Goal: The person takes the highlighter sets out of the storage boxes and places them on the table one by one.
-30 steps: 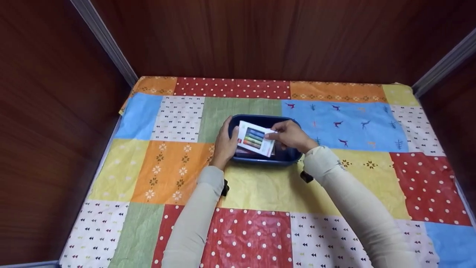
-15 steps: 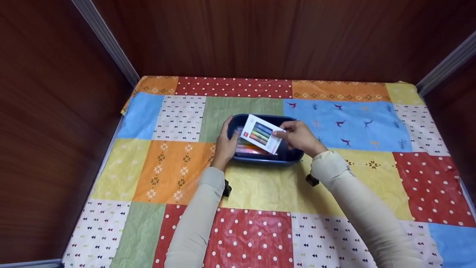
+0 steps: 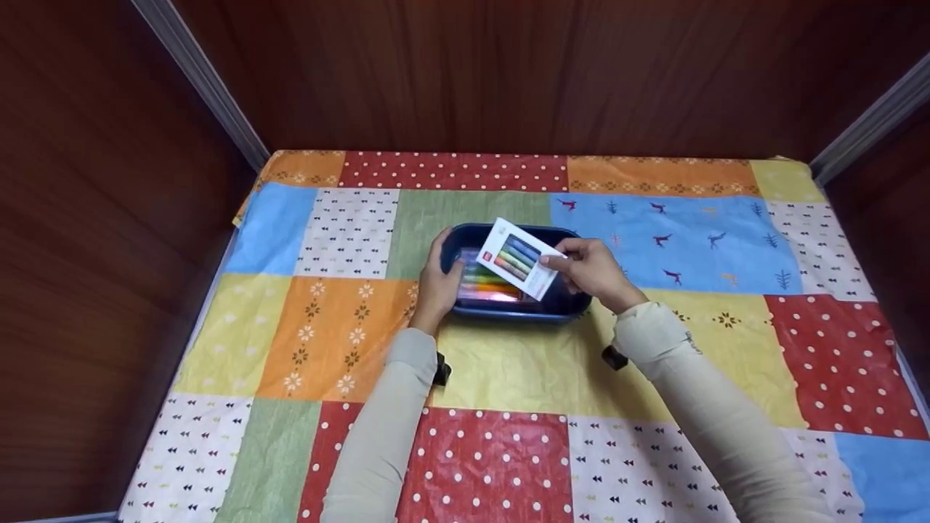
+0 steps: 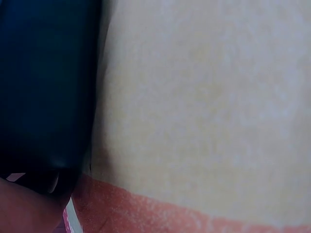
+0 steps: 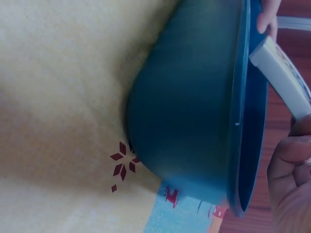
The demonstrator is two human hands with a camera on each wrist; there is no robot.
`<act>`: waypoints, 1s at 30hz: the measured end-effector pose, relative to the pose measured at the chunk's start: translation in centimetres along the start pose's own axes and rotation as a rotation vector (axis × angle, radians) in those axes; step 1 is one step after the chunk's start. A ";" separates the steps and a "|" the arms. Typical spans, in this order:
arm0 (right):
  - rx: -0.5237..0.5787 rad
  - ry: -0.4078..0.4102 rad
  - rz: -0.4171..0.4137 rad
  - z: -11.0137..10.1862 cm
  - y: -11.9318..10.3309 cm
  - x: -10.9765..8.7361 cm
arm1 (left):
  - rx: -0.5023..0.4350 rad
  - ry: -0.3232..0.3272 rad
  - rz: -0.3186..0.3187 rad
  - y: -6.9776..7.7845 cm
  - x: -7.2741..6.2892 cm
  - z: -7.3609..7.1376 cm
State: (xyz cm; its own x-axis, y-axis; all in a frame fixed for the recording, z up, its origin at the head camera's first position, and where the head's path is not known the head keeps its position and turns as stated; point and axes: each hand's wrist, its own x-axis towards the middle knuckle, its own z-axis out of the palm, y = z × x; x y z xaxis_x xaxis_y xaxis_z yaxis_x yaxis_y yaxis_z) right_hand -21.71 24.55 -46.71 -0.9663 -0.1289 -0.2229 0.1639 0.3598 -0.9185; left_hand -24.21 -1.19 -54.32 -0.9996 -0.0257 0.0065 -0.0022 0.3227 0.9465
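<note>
My right hand (image 3: 592, 272) pinches a flat white box (image 3: 522, 260) by its right end, thumb on top. Colourful sticks, perhaps crayons or markers, are pictured on the box or show through its window. It is tilted above a dark blue plastic basin (image 3: 523, 317). The left hand (image 3: 438, 290) grips the basin's left wall, thumb over the rim on the inside. Inside, at the left, lies a shiny pack of coloured sticks (image 3: 487, 285), partly covered by the box. In the right wrist view, the box (image 5: 286, 82) is edge-on above the basin's rim.
A patchwork-patterned cloth (image 3: 479, 465) covers the table under the basin. Dark wood panels (image 3: 465, 73) with grey metal corner strips (image 3: 203, 80) stand behind and at both sides. Small black devices (image 3: 441, 370) are worn at the wrists.
The right hand has drawn the white box right and slightly away over the basin, uncovering more of the coloured pack beneath. The left hand stays on the basin wall.
</note>
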 end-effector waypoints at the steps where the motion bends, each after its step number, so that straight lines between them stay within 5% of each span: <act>1: -0.001 0.007 0.000 0.0 0.0 0.0 | -0.001 0.000 -0.003 0.0 0.0 0.0; 30: 0.154 0.195 0.030 -1.5 -0.2 -1.5 | 0.026 -0.012 -0.004 -0.1 0.2 -0.1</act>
State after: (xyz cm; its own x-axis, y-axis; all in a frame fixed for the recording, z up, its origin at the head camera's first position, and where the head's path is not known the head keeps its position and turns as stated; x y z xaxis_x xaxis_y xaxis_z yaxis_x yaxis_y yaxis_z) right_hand -20.63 26.03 -45.69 -0.9781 0.0663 -0.1972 0.2069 0.2138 -0.9547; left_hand -24.36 -1.32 -54.34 -0.9999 -0.0159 -0.0018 -0.0072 0.3472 0.9378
